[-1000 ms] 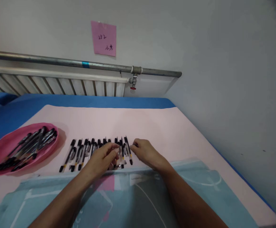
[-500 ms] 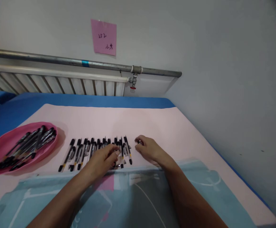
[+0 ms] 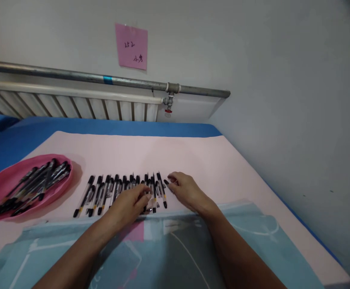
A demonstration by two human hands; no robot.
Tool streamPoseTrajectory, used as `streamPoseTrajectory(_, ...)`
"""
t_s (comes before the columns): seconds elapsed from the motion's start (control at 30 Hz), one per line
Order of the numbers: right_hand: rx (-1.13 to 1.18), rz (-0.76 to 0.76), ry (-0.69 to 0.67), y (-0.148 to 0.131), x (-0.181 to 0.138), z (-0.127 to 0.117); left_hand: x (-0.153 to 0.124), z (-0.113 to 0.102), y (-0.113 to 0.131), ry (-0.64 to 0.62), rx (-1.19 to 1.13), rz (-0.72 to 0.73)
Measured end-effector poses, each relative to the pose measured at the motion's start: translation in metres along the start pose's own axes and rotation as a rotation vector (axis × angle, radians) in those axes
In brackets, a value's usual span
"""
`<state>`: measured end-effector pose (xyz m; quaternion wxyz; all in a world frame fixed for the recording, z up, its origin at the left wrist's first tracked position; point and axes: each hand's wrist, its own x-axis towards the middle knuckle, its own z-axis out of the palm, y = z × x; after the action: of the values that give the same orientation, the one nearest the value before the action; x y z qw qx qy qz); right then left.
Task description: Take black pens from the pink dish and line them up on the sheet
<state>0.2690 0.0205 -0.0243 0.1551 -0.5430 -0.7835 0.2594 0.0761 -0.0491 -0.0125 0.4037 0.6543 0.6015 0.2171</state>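
Clear-barrelled black plastic pens (image 3: pixel 104 194) lie in a row on the smooth, pale pink bench (image 3: pixel 193 154). The left hand (image 3: pixel 129 200) curls over the row's right part; I cannot tell whether it grips one. Just right of the row, the right hand (image 3: pixel 183 187) has a small black piece (image 3: pixel 166 182) at its fingertips, grip unclear. A pink oval basket (image 3: pixel 5 182), far left, holds more.

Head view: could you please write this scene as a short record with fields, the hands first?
Left hand: over the row of pens, hiding some; grip unclear
Right hand: just right of the row, at a small black piece; grip unclear
Row: pens side by side on the pale pink table
Bowl: pink, at left, holding more pens
Note: pink, handwritten, on the wall
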Motion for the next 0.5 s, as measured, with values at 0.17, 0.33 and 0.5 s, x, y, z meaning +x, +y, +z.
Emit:
streamPoseTrajectory(0.17,-0.004,-0.004,0.039,-0.001,0.003,0.005,0.000,0.000,-0.001,0.011,0.030,0.022)
streamPoseTrajectory(0.33,0.067,-0.037,0.081,0.000,0.007,0.012,0.000,0.001,-0.001,0.021,0.037,0.031)
streamPoseTrajectory(0.5,0.065,-0.073,0.053,-0.003,0.004,0.013,0.000,0.001,-0.002,0.015,0.060,0.038)
